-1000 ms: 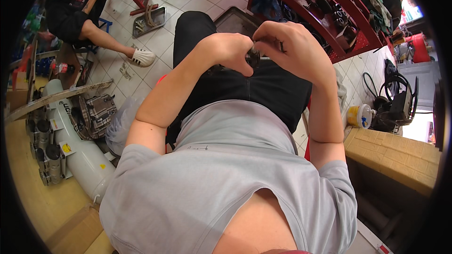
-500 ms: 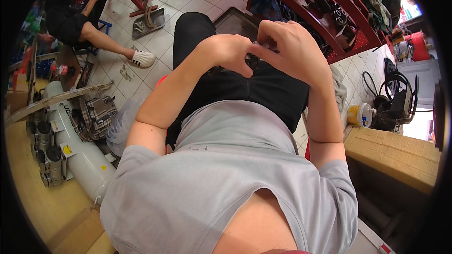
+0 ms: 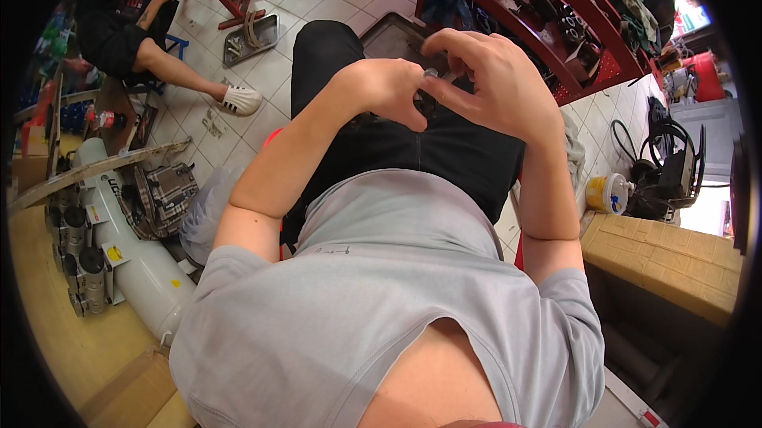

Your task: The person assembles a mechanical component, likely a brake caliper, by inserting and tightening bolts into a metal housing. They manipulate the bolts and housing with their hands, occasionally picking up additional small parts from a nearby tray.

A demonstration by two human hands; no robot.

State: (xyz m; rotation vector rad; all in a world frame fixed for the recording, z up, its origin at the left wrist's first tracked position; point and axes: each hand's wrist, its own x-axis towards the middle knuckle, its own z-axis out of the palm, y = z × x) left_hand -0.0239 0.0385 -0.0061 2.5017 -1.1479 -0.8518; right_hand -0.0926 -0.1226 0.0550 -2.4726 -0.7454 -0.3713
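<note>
My left hand (image 3: 382, 88) is over my lap, its thumb and fingers curled around a dark metal part (image 3: 421, 102) that is mostly hidden behind the hands. A small round metallic end (image 3: 431, 72) shows at the top of that part. Close against it on the right, my right hand (image 3: 496, 86) has its thumb at the part. The other right fingers arch away from the thumb, with a gap between. Under both hands are my black trousers (image 3: 397, 146). Beyond my knees a dark metal tray (image 3: 389, 27) lies on the floor.
A red tool rack (image 3: 548, 7) with metal parts stands ahead right. Another seated person (image 3: 127, 31) is at far left, near a small tray (image 3: 252, 39). A white cylinder (image 3: 135, 237) and plaid bag (image 3: 167, 194) lie left; a cardboard box (image 3: 667, 257) and plastic tub (image 3: 608, 194) right.
The right fingers have lifted and spread away from the thumb, showing more of the small round metallic end. My left hand has stayed nearly still.
</note>
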